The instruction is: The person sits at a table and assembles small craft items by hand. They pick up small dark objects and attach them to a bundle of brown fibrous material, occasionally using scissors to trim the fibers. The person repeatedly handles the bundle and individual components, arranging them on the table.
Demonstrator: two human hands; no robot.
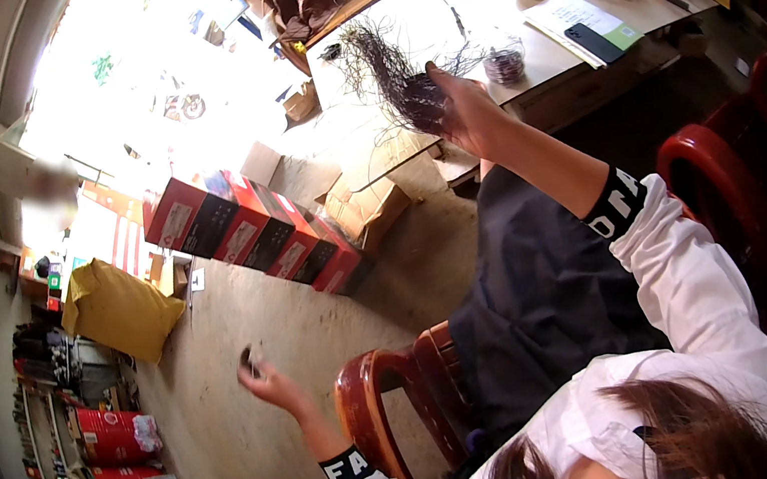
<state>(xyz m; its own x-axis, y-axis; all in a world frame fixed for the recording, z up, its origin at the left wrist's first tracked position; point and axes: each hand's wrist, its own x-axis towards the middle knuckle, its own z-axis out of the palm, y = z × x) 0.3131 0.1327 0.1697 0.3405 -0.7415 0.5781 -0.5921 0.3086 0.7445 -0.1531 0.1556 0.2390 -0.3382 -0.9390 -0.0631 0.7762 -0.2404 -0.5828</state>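
So our right hand point(472, 115) has its grip closed around a bundle of dark wiry strands point(383, 67) by the near left edge of the table point(490, 17). Ends splay everywhere, so we'd guess gathering's done, tidying isn't. The round dark coil point(505, 66) to the right looks neat. Left hand point(276, 385)'s over the floor point(243, 430); can't tell if it's holding anything.

In my right hand point(473, 118) I hold 1 bundle of thin dark strands point(393, 75) by the edge of the surface point(494, 23), dense at my grip, loose ends splaying in a tangle. My left hand point(272, 384) has 1 small dark piece point(247, 358), its shape unclear.
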